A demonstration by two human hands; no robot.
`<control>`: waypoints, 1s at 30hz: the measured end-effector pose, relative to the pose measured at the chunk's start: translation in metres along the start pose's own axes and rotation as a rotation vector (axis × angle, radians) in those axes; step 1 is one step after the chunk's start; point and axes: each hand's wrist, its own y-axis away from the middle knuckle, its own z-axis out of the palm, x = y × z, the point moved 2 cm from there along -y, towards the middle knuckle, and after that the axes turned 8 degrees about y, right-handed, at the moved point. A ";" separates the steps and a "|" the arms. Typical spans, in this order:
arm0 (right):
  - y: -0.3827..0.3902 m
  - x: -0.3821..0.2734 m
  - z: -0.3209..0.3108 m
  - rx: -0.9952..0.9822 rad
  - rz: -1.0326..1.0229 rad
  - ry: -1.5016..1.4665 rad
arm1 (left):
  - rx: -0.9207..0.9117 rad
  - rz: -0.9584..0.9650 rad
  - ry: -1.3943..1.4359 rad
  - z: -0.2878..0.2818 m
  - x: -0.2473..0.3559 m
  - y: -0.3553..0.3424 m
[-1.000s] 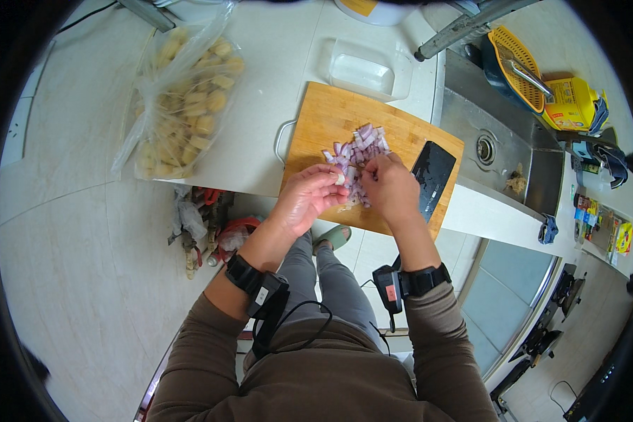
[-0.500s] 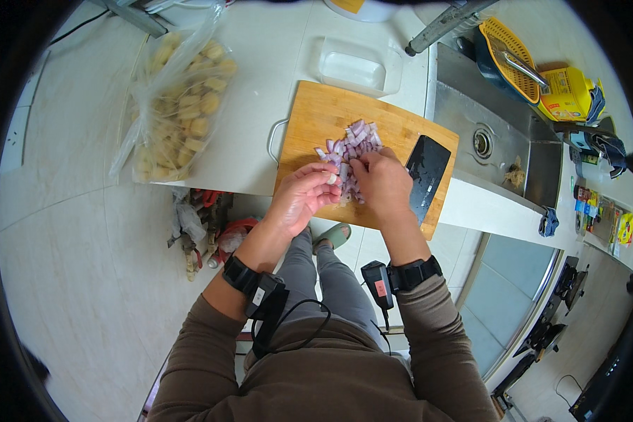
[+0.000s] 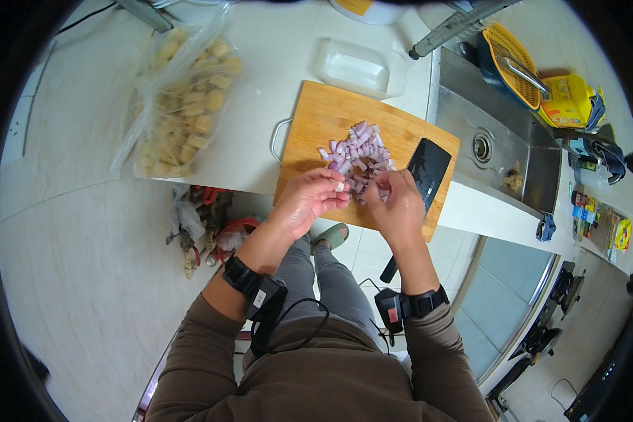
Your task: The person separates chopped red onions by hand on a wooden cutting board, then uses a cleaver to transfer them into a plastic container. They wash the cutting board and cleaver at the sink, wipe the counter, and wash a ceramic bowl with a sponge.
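Note:
Chopped purple onion (image 3: 362, 144) lies in a loose heap on a wooden cutting board (image 3: 320, 105). My left hand (image 3: 309, 197) is at the heap's near left side, pinching a small whitish onion piece (image 3: 340, 186) between thumb and fingertips. At the near right of the heap, my right hand (image 3: 399, 211) has its thumb and fingertips drawn together down among the pieces; whatever they grip is hidden. A black-bladed cleaver (image 3: 430, 169) rests flat on the board's right side, its black handle reaching past the near edge beneath my right wrist.
Behind the board stands a clear plastic container (image 3: 359, 69). A bag of peeled, pale yellow chunks (image 3: 190, 119) sits on the counter to the left. To the right is a steel sink (image 3: 464, 105) with a yellow basket (image 3: 511, 56) and a yellow bottle (image 3: 566, 98) beyond.
My right hand has drawn back toward me and slightly right, uncovering more of the onion heap and the cleaver's handle. My left hand has shifted slightly right, still pinching the whitish piece.

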 end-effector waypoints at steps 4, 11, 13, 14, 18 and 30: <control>0.023 0.026 -0.014 -0.004 0.099 -0.054 | 0.001 -0.001 -0.052 0.008 -0.002 0.003; 0.059 0.062 -0.026 -0.022 0.210 -0.047 | 0.095 -0.090 -0.381 -0.028 0.006 0.054; 0.059 0.064 -0.025 0.002 0.165 -0.060 | 0.093 -0.094 -0.596 -0.059 0.009 0.083; 0.057 0.063 -0.024 0.014 0.144 -0.068 | 0.175 -0.155 -0.586 -0.079 0.008 0.096; 0.036 0.050 -0.018 0.029 0.046 -0.120 | 0.437 -0.230 -0.562 -0.170 -0.013 0.137; -0.048 0.017 0.025 -0.100 -0.035 0.248 | 0.791 -0.137 -0.574 -0.303 -0.061 0.165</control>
